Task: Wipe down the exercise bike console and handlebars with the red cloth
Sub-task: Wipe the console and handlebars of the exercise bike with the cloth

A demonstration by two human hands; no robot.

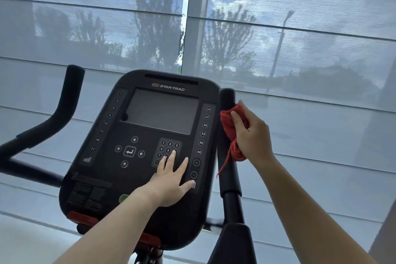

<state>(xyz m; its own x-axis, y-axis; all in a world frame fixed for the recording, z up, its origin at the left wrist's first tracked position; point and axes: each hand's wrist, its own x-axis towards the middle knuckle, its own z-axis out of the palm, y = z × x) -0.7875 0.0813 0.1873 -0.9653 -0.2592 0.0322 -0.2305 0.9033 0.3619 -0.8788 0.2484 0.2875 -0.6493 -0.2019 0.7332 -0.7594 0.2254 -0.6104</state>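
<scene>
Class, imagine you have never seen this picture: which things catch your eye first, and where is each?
The red cloth stands out most, bunched in the right hand against the right handlebar, at centre right. Next comes the big black console in the middle, with the left hand flat on its keypad. Behind, grey window blinds fill the background.

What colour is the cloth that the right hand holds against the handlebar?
The cloth is red, clearest in the head view.

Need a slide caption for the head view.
Right hand presses the red cloth to the right handlebar; left hand rests flat on the console.
</scene>
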